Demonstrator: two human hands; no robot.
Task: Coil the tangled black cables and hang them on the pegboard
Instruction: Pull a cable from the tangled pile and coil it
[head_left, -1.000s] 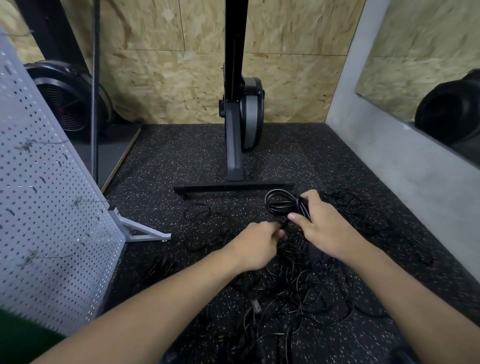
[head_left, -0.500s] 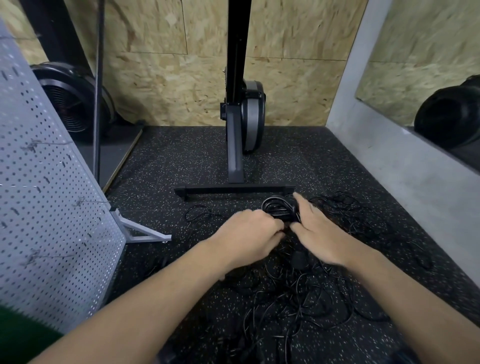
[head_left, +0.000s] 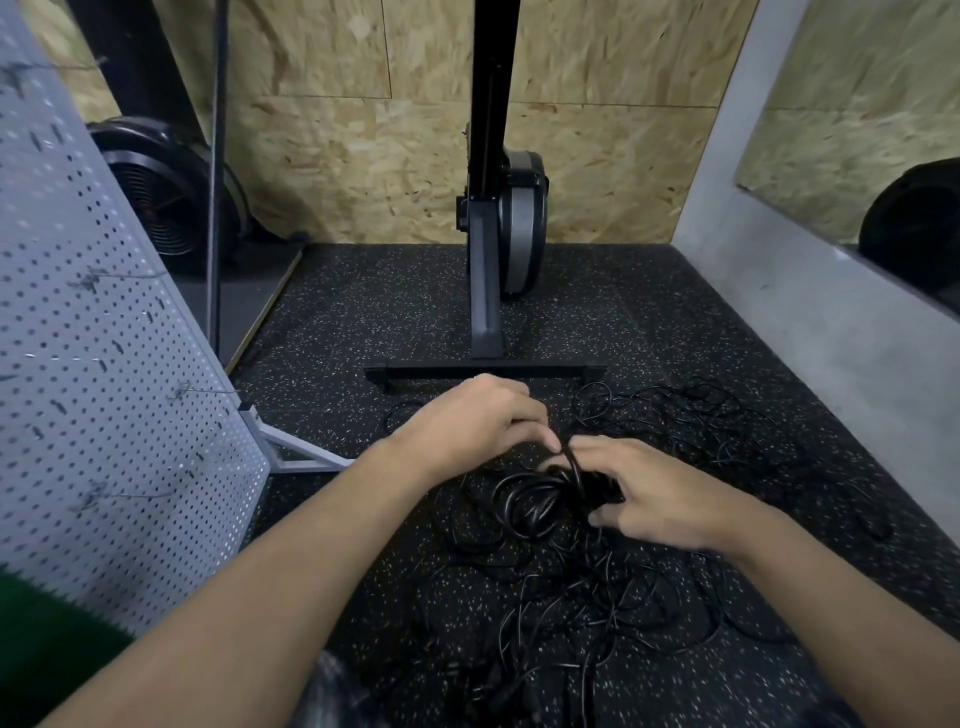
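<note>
A coiled black cable (head_left: 524, 501) hangs between my hands, just above the floor. My right hand (head_left: 649, 493) grips the coil at its right side, fingers curled round the bundled loops. My left hand (head_left: 478, 421) pinches a cable end (head_left: 570, 457) that rises from the coil and bends over it. Below and to the right, a tangle of loose black cables (head_left: 597, 597) sprawls over the speckled rubber floor. The white pegboard (head_left: 104, 389) leans at the left, with thin wire hooks sticking out of it.
An upright black exercise machine (head_left: 488, 260) stands straight ahead; its base bar (head_left: 485, 371) lies just beyond my hands. The pegboard's white foot (head_left: 296, 452) juts out on the floor at the left. A grey wall runs along the right.
The coil has come nearer and lower, now lying flatter between my hands. My left hand has shifted over it and now pinches the loose end above the coil.
</note>
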